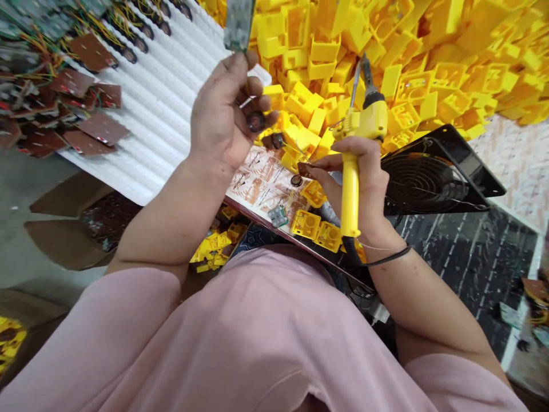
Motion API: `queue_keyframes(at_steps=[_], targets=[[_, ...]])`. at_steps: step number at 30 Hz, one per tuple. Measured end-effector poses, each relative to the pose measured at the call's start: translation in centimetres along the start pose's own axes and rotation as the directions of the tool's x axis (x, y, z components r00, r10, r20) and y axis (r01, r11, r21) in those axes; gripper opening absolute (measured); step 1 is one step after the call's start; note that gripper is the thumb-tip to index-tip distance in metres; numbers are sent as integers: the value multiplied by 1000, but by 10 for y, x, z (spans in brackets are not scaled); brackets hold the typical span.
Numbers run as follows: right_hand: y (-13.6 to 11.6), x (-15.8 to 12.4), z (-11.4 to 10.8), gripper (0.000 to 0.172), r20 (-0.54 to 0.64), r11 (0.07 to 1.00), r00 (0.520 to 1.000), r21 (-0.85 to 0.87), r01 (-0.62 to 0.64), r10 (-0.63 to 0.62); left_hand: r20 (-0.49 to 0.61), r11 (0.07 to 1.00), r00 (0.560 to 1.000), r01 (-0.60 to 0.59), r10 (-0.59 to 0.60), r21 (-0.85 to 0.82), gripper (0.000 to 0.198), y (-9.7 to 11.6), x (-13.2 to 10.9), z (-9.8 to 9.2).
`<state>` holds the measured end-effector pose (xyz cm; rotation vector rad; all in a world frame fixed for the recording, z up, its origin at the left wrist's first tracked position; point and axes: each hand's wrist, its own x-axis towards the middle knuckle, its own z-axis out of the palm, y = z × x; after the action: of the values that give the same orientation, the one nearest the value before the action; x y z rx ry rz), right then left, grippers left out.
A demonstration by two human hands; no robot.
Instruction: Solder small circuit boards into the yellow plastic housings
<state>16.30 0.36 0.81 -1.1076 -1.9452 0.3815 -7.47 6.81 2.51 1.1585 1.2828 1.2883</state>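
Note:
My left hand (221, 111) is raised, its fingers closed on the lower end of a green circuit board (238, 26). A small dark round part (256, 121) hangs by its fingers, with another dark round part (277, 141) just below. My right hand (369, 177) grips a yellow soldering gun (350, 197), its metal tip pointing up and away. The right thumb and forefinger pinch a small brown piece whose kind I cannot make out. Below these fingers lie a round part (296, 181), a small circuit board (278, 216) and several open yellow cases (306, 224).
A large heap of yellow plastic cases (317, 103) covers the far side. A black fan (424, 177) stands tilted at right. On the left, brown boards (100, 127) with wires lie on a ribbed white foam sheet (158, 86). An open cardboard box (64, 200) sits below.

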Motion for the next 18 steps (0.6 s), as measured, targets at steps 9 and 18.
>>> queue_keyframes(at_steps=[9, 18], targets=[[3, 1, 4, 37, 15, 999, 1000, 52, -3, 2, -3, 685, 925, -279, 379, 673, 69, -17, -22, -20], [-5, -10, 2, 33, -33, 964, 965, -67, 259, -261, 340, 748, 891, -441, 300, 496, 46, -33, -76, 13]])
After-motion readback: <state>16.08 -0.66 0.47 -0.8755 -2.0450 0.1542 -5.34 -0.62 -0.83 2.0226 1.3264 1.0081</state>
